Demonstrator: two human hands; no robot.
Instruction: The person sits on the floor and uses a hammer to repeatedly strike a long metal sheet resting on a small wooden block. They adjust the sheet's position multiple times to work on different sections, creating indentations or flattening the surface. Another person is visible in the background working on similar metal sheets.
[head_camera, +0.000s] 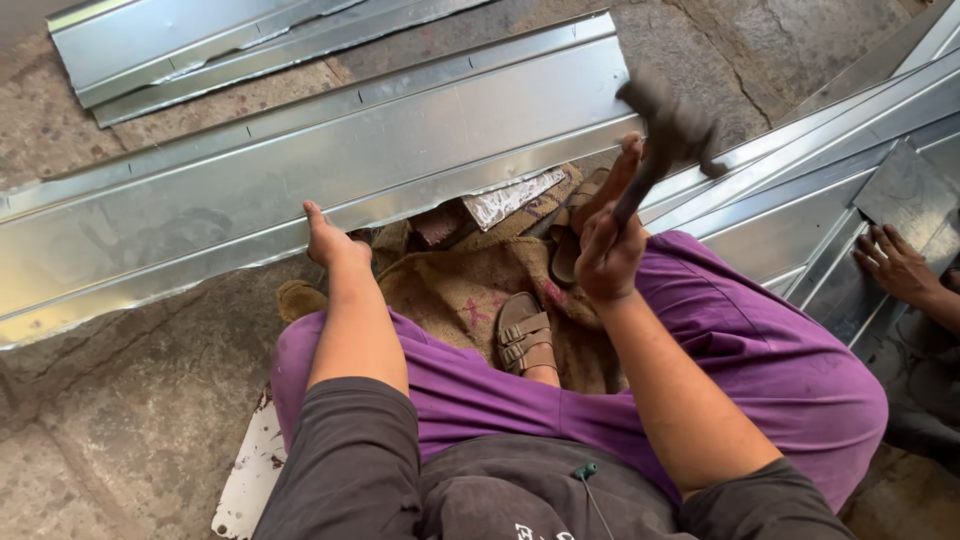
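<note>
Concrete floor (120, 440), hammer (668, 130) gripped in right hand (607, 255) fingers, raised above sheet (300, 180)

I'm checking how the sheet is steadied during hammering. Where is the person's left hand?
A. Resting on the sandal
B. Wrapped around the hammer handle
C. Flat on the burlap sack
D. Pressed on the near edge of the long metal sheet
D: the left hand presses the near edge of the long metal sheet, while the right hand grips the raised hammer.

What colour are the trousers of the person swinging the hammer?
Purple trousers, plainest in the head view, below the right hand gripping the hammer.
</note>
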